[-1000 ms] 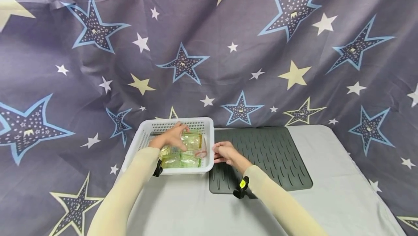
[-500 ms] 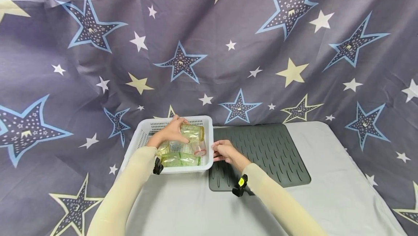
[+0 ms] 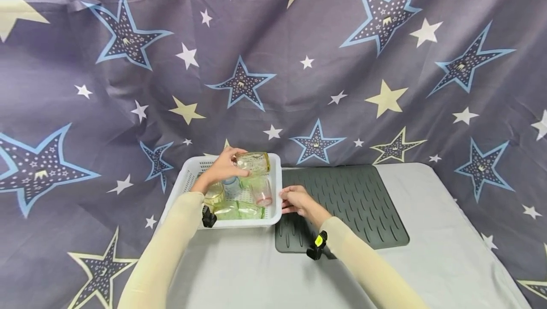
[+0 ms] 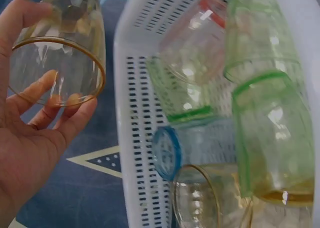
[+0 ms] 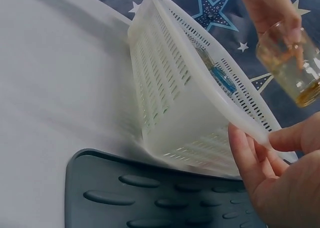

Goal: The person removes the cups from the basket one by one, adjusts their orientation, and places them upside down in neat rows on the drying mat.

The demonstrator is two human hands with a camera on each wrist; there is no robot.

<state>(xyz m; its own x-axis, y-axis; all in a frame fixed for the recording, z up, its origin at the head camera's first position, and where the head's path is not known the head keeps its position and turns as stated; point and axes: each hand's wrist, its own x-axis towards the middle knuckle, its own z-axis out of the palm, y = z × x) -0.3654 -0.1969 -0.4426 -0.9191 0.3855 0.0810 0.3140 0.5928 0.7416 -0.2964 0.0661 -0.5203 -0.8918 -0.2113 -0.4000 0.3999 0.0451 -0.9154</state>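
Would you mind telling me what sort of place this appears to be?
Probably a staged tabletop set rather than a working kitchen: a star-patterned curtain hangs behind a pale-covered table, which holds a white basket of glasses and a dark ridged mat.

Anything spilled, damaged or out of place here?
No spill or breakage shows. Only the load in the white basket looks jumbled: the pink glass slants across a green glass and the blue glass lies on its side. The amber glass in the left hand looks intact.
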